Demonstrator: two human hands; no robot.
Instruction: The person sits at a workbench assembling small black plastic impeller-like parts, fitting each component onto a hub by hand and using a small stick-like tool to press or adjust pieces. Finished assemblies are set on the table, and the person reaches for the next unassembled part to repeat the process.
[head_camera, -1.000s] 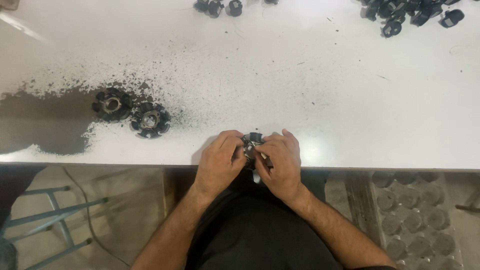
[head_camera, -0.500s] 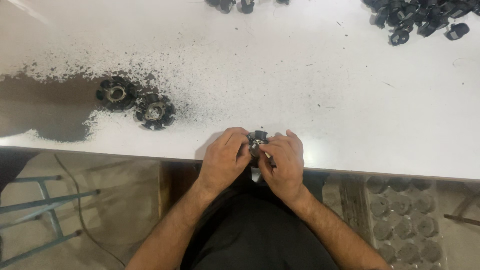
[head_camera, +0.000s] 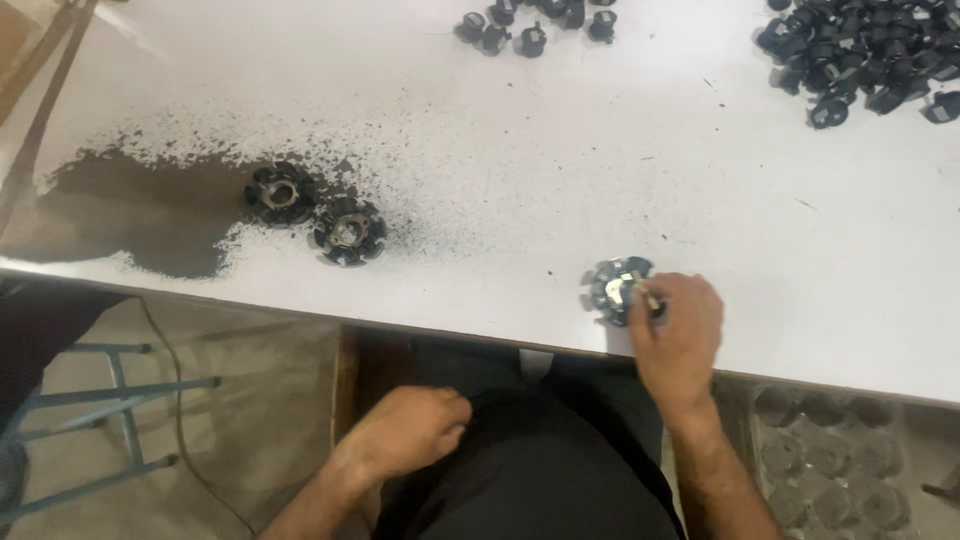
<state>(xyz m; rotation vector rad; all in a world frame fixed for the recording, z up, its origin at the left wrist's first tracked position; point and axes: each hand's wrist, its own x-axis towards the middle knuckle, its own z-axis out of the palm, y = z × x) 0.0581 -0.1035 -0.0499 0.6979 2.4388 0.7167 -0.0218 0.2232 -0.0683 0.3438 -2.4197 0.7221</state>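
My right hand rests on the white table near its front edge, fingers closed on a round black toothed part with a metal centre. The part lies on the tabletop, half covered by my fingers. My left hand is off the table, down at my lap against dark clothing, fingers curled in a loose fist; nothing shows in it.
Two similar round black parts lie at the left beside a dark worn patch. Heaps of small black pieces sit at the far top and top right. A tray of round cups lies below the table edge.
Both hands held the part together at the table edge. Now my left hand has let go and dropped to my lap, and my right hand has set the part on the table.
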